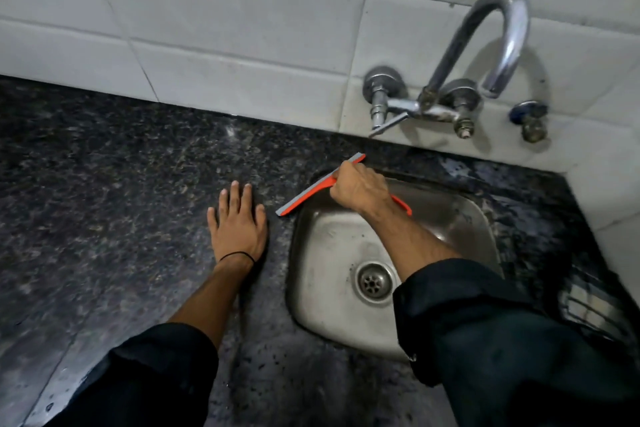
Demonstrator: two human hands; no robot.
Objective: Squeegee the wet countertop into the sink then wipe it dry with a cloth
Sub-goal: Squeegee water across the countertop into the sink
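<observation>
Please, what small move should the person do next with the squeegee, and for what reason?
Probably lift the squeegee and set it down further left on the countertop for another pull. The right hand holds it with the blade already at the sink rim, so this stroke looks finished. The left hand lies flat beside it.

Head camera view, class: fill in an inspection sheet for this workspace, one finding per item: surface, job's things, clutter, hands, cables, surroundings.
Surface: dark speckled stone countertop; wetness hard to judge.
Job's things: orange squeegee with grey blade, at the left rim of the steel sink; checked cloth at the right edge, partly hidden.
Clutter: nothing seen.
Hands: right hand closed around the squeegee; left hand flat on the countertop, fingers spread, a black band at the wrist.
Cables: nothing seen.
Surroundings: white tiled wall; wall-mounted metal tap above the sink; drain uncovered.
</observation>
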